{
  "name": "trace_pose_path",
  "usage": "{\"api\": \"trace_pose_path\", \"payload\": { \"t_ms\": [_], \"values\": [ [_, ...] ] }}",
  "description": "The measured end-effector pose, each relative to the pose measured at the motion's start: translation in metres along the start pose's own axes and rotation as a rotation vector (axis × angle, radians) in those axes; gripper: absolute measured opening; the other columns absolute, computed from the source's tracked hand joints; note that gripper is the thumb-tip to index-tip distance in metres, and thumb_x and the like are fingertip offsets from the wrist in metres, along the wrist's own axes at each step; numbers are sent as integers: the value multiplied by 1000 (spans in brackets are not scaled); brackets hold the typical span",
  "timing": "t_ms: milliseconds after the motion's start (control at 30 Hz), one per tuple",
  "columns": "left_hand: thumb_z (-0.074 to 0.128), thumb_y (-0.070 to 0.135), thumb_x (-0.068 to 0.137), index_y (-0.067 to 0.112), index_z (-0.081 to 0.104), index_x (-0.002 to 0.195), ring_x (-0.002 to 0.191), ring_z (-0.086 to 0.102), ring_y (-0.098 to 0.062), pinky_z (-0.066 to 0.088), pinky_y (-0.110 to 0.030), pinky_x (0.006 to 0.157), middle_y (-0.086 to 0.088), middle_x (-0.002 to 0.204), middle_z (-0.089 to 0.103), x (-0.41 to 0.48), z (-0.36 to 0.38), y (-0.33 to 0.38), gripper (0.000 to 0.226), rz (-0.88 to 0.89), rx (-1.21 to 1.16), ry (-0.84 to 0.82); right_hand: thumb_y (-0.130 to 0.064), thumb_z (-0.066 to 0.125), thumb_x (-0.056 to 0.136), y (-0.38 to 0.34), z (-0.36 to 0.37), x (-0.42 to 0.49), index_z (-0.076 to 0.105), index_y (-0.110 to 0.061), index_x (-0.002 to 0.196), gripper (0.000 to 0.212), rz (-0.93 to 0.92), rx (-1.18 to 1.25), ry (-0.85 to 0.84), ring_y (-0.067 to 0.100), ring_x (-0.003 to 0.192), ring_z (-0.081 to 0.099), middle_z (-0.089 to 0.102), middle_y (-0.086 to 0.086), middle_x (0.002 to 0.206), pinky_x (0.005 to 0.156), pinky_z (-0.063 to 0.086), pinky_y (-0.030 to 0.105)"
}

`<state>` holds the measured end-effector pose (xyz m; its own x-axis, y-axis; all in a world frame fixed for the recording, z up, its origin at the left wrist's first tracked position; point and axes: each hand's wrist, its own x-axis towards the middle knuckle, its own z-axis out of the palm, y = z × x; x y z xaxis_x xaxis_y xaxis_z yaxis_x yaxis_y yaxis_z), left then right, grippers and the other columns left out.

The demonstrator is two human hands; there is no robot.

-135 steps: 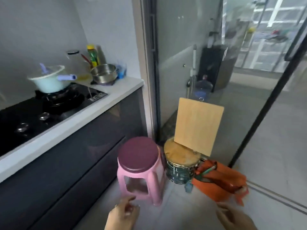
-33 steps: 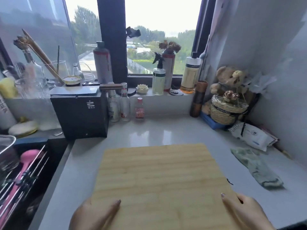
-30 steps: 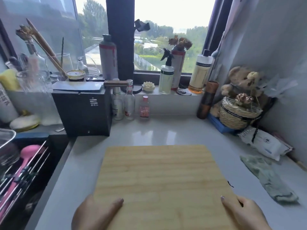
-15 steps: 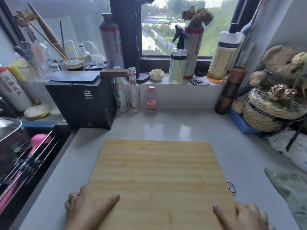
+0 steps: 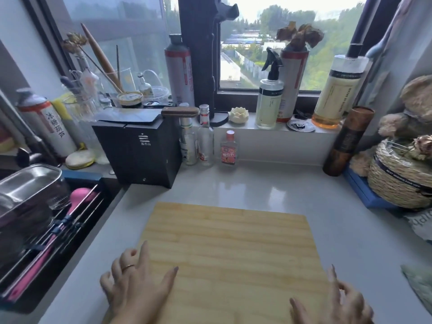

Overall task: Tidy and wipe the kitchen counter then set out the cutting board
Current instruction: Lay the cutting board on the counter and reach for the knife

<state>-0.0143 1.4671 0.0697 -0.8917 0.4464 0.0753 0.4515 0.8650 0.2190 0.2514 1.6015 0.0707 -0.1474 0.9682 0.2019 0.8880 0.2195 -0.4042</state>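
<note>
Left grip [image 5: 138, 284] lies spread over the near left corner of the cutting board [image 5: 229, 249], fingers straight and apart, thumb flat on the wood, a ring on one finger, holding nothing. Right grip [image 5: 339, 302] is at the board's near right corner, fingers loosely splayed and also clasping nothing; whether it touches the wood I cannot tell. The cutting board lies flat on the pale bench [image 5: 268, 183], its grain running left to right. Beyond the board's far left corner stands a black box [image 5: 138, 148]. Beyond its far edge, three small bottles [image 5: 205, 139] stand in a row against the wall. Left of the board is the sink [image 5: 98, 220], with a pink utensil [image 5: 79, 197] in it. Right of the board, at the frame's edge, lies a green cloth [image 5: 418, 284]. Beyond the board's far right corner sits a woven basket [image 5: 397, 181].
</note>
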Motion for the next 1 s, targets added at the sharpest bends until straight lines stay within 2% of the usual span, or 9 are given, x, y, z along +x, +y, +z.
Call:
{"api": "trace_pose_path", "payload": {
  "t_ms": [67, 167, 300, 433, 533, 667, 800, 900, 1000],
  "values": [
    [44, 65, 69, 32, 38, 128, 124, 28, -21, 14, -41, 102, -2, 131, 39, 6, 4, 10, 67, 67, -114, 49, -53, 75, 60, -32, 1, 17, 60, -8, 122, 78, -66, 21, -49, 44, 89, 55, 60, 22, 98, 77, 45, 54],
    [37, 57, 67, 22, 47, 126, 125, 34, -25, 21, -41, 105, -5, 130, 45, 29, 2, 19, 69, 99, -237, 68, -51, 60, 79, -89, 1, 54, 44, -28, 134, 62, -317, -37, -230, 24, 118, 44, 54, 1, 123, 92, 36, 37],
    [46, 50, 74, 20, 53, 121, 123, 41, -27, 29, -42, 103, -6, 128, 52, 45, 10, 14, 55, 47, -245, 74, -46, 49, 88, -171, 14, 96, 46, -23, 131, 49, -569, 94, -333, 17, 116, 51, 55, 0, 124, 93, 41, 29],
    [40, 47, 53, 9, 71, 81, 80, 66, -39, 52, -51, 72, -17, 88, 70, 50, 15, 13, 57, -7, -337, 159, -40, 50, 88, -252, 24, 140, 54, -16, 122, 42, -724, 51, -237, 27, 114, 52, 56, 8, 120, 94, 44, 34],
    [40, 47, 52, 6, 72, 71, 74, 63, -31, 43, -38, 72, -18, 78, 71, 54, 15, 16, 55, -14, -410, 156, -35, 53, 86, -302, 24, 177, 58, -12, 113, 35, -793, 42, -61, 31, 109, 52, 57, 13, 115, 93, 42, 38],
    [23, 55, 78, 5, 71, 67, 57, 67, -36, 31, -34, 65, -17, 66, 70, 57, 10, 20, 70, 32, -423, 101, -36, 58, 84, -346, 27, 217, 51, -12, 123, 46, -807, 28, 74, 31, 117, 42, 49, 13, 123, 102, 36, 39],
    [11, 62, 80, 5, 72, 70, 60, 68, -35, 31, -37, 68, -17, 68, 71, 60, 7, 21, 83, 11, -401, 85, -44, 54, 85, -368, 33, 241, 46, -15, 128, 52, -833, -68, -6, 30, 121, 41, 48, 11, 127, 104, 34, 43],
    [34, 57, 66, 4, 73, 72, 78, 60, -28, 31, -39, 72, -16, 73, 72, 62, 18, 20, 66, -45, -362, 76, -49, 48, 88, -378, 35, 253, 49, -16, 122, 48, -873, -195, -80, 31, 114, 50, 55, 12, 121, 97, 38, 43],
    [41, 55, 50, 7, 72, 77, 81, 58, -29, 31, -40, 74, -15, 77, 73, 63, 26, 20, 64, -88, -323, 86, -51, 45, 89, -386, 31, 263, 53, -14, 111, 44, -879, -268, -143, 28, 100, 58, 61, 9, 110, 78, 45, 38]
  ]
}}
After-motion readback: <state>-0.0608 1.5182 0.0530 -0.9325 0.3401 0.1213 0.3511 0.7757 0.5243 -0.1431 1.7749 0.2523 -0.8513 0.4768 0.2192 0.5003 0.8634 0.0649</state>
